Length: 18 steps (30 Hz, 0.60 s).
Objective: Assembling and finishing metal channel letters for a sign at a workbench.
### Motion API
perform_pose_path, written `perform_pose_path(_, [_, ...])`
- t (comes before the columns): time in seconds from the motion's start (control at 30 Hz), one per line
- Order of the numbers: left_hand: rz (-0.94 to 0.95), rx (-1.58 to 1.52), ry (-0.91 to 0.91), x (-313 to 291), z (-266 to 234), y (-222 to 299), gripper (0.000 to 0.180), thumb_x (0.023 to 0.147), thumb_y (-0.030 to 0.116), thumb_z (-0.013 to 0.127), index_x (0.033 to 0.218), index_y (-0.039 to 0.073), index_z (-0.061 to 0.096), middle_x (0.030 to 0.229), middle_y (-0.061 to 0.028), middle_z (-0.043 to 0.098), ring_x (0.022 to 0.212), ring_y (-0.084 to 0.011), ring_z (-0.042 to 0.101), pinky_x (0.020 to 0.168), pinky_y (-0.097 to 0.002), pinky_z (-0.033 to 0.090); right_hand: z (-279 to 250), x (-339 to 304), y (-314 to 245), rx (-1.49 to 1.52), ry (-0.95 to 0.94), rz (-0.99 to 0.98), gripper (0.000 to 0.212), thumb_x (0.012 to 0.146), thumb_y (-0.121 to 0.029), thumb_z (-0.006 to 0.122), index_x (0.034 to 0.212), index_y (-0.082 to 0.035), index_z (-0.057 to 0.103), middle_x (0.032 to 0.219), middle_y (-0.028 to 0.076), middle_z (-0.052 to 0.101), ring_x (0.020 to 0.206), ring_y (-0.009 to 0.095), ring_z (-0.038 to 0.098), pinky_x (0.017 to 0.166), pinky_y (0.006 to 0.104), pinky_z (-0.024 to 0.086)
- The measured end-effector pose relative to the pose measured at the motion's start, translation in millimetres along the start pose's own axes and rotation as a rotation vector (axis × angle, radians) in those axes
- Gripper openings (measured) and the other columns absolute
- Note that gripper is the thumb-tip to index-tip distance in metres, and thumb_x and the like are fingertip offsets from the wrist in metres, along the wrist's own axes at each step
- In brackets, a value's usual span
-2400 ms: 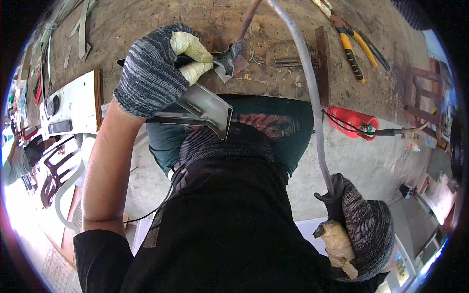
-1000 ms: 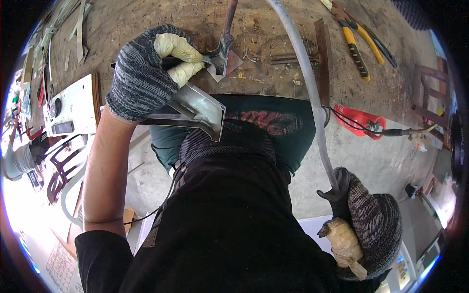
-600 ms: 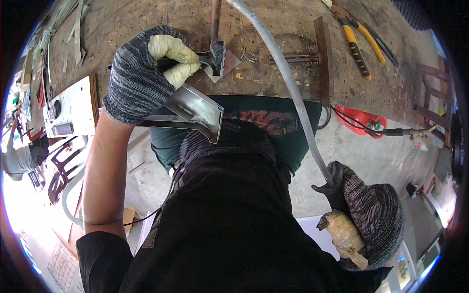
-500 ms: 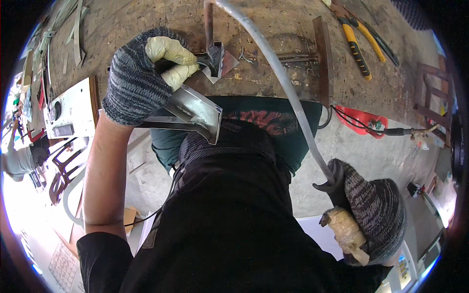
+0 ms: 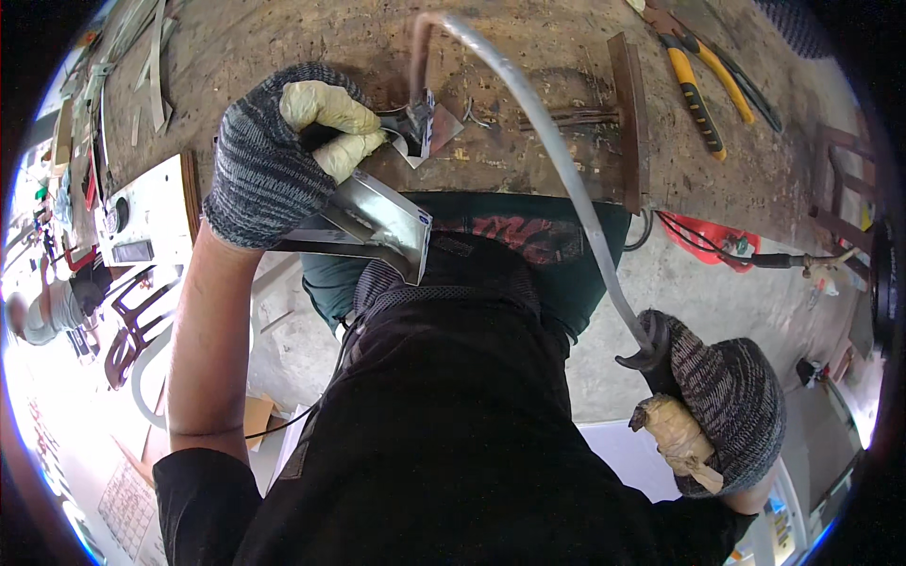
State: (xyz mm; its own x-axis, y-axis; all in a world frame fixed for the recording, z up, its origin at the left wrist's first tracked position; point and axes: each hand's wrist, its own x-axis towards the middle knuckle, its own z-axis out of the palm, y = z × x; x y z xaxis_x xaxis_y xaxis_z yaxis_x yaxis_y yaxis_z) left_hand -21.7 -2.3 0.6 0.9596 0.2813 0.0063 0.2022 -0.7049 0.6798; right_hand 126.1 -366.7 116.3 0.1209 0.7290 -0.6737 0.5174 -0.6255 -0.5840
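Head view, metal channel in left fingers, jutting out below

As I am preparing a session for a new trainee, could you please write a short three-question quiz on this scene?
1. True or false: the right hand, its grip closed on the dark handle, is bare.
2. Where do the yellow-and-black-handled pliers lie?
A: on the floor
B: on the workbench
C: in the person's lap
3. Fill in the gap: on the left hand, which holds a shiny metal piece, the thumb and a finger are wrapped in ____ material.

Key:
1. False; it wears a striped knit glove.
2. B.
3. Pale yellow.
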Motion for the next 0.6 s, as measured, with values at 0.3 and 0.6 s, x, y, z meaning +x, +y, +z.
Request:
perform_pose_path(0.3, [0.074, 0.005, 0.035, 0.7, 2.0, -6.2, 0.013, 0.08, 0.006, 0.085, 0.09, 0.005, 0.077, 0.085, -0.0074, 0.073, 0.078, -0.02, 0.071, 0.073, -0.0322, 0.057, -0.3, 7.1, 2.3, -0.074, 0.104, -0.103, 0.071, 0.084, -0.033, 0.08, 0.143, -0.002, 0.054, 0.104, 0.013, 0.073, 0.089, 0.026, 0.072, 0.084, 0.0389, 0.056])
perform_pose_path(0.6, [0.076, 0.01, 0.038, 1.5, 1.7, -3.8, 0.013, 0.08, 0.006, 0.086, 0.087, 0.005, 0.076, 0.083, -0.0077, 0.073, 0.077, -0.0188, 0.071, 0.072, -0.0319, 0.058, 1.2, 7.1, 3.9, -0.061, 0.12, -0.088, 0.063, 0.087, -0.026, 0.076, 0.141, -0.001, 0.056, 0.109, 0.015, 0.073, 0.089, 0.024, 0.073, 0.081, 0.0367, 0.057])
